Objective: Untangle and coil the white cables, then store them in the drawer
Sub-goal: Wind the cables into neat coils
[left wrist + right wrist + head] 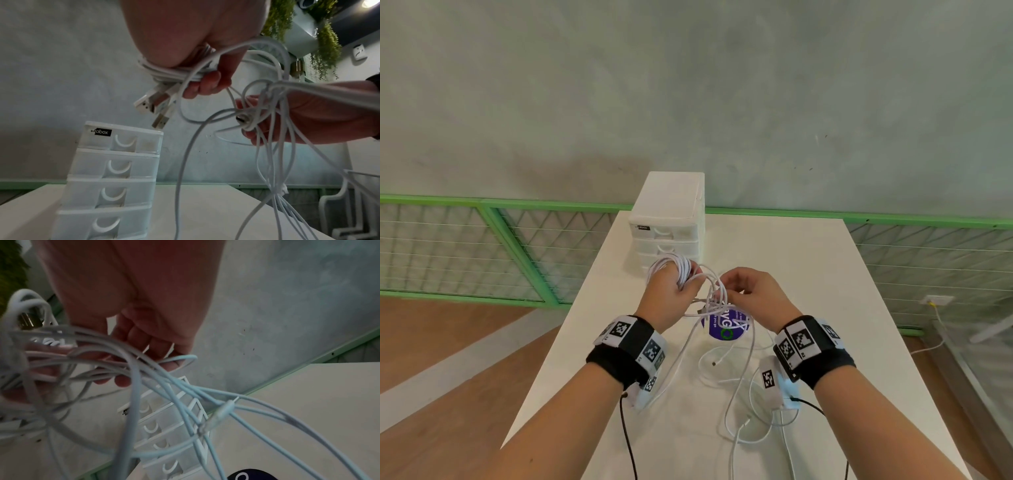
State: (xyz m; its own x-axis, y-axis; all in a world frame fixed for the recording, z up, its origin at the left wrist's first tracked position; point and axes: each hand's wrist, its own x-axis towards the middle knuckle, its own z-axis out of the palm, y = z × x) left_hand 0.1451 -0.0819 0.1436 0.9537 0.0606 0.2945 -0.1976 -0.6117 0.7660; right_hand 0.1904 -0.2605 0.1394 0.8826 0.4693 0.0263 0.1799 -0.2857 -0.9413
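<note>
A coil of white cable (680, 270) is wound round my left hand (675, 289), whose fingers curl over it; in the left wrist view the coil (174, 71) shows with USB plugs (153, 104) hanging below. My right hand (743, 291) pinches a knot of tangled white cables (714, 301) just right of the left hand, above the table. In the left wrist view the knot (249, 116) sits in the right hand's fingers (267, 129). Loose cable loops (743, 404) trail down onto the white table (825, 308). The white drawer unit (671, 222) stands behind the hands, all drawers closed.
A round purple sticker (726, 327) lies on the table under the hanging cables. A green-framed wire fence (517, 246) runs behind the table, with a grey wall above. Wooden floor lies to the left. A wall socket (936, 300) with a lead is at the right.
</note>
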